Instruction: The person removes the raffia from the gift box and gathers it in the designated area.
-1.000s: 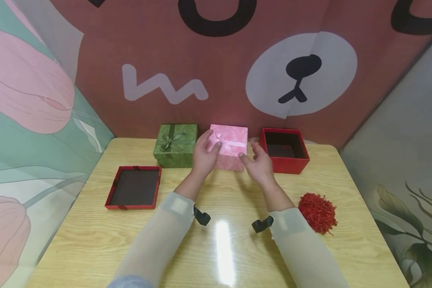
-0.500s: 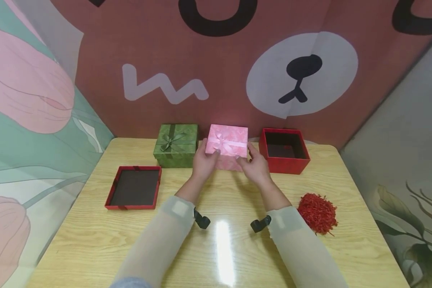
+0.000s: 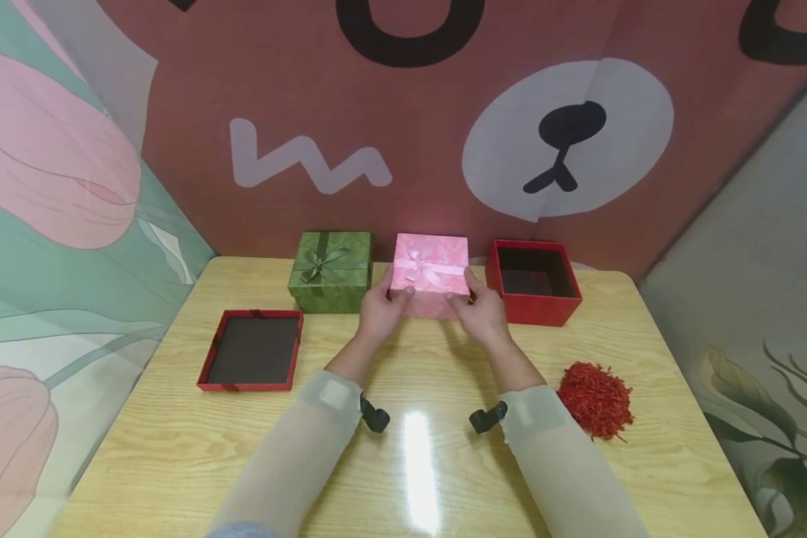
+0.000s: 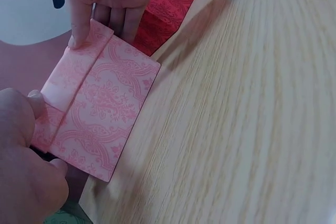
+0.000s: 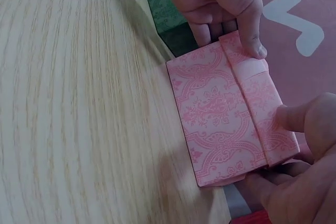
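"Pink box (image 3: 437,302): where's it on your head feed?"

"I have it at the back of the wood-grain table (image 3: 430,359), between a green box (image 3: 331,299) and an open red box (image 3: 538,310), dark inside. It's squarish, with a shiny bow (image 3: 415,267) on its lid (image 3: 447,250). My left hand (image 3: 381,312) and right hand (image 3: 482,314) grip its sides, thumbs on the lid's front."

"Anything nearer?"

"A shallow red lid (image 3: 254,350), dark inside, and a loose heap of crinkly shreds (image 3: 597,400)."

"Left wrist?"

"I see a flat front wall (image 4: 107,106) printed with scrollwork, the lid's rim jutting slightly past it. The right thumb presses the lid; its fingers curl at the corner by the red box."

"Right wrist?"

"Same scrolls, crisp edges. The left thumb presses the lid, fingers curled beside the green box; the right hand's fingers are partly hidden at the opposite side."
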`<action>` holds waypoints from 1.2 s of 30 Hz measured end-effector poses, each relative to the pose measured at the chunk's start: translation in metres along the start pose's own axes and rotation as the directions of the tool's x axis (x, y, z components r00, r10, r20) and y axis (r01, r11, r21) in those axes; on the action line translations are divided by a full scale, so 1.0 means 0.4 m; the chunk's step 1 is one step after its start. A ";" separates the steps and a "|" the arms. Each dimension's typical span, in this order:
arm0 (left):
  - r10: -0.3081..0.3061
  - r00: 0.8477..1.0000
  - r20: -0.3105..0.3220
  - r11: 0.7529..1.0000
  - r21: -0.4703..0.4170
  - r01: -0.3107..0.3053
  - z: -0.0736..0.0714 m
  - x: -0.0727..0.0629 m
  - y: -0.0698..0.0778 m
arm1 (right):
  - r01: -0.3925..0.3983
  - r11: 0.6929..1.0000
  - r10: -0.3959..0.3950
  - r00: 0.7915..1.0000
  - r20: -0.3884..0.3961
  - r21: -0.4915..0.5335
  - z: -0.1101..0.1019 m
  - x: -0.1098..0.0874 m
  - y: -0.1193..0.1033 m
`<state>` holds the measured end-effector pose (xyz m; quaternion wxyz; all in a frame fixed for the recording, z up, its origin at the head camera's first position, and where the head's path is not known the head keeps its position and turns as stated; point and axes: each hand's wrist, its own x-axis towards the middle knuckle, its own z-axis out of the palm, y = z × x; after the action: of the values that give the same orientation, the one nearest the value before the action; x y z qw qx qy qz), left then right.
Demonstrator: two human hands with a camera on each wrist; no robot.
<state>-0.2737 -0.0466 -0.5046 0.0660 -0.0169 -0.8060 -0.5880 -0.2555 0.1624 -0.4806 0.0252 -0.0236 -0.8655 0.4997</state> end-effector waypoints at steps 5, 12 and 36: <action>0.002 1.000 -0.005 1.000 -0.024 -0.002 0.001 -0.002 -0.006 | -0.004 1.000 0.004 1.000 -0.008 0.004 0.001 -0.002 0.003; 0.002 1.000 -0.017 0.999 -0.035 -0.002 0.002 -0.015 -0.004 | -0.014 0.999 0.015 1.000 -0.011 0.043 -0.003 -0.008 0.006; 0.005 1.000 0.009 0.984 -0.180 -0.003 -0.033 -0.135 0.002 | 0.010 1.000 -0.011 0.999 0.035 0.020 -0.027 -0.126 0.022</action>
<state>-0.2190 -0.0561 -0.5066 0.0618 -0.0272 -0.7498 -0.6583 -0.2045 0.1729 -0.4838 0.0131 -0.0101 -0.8609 0.5084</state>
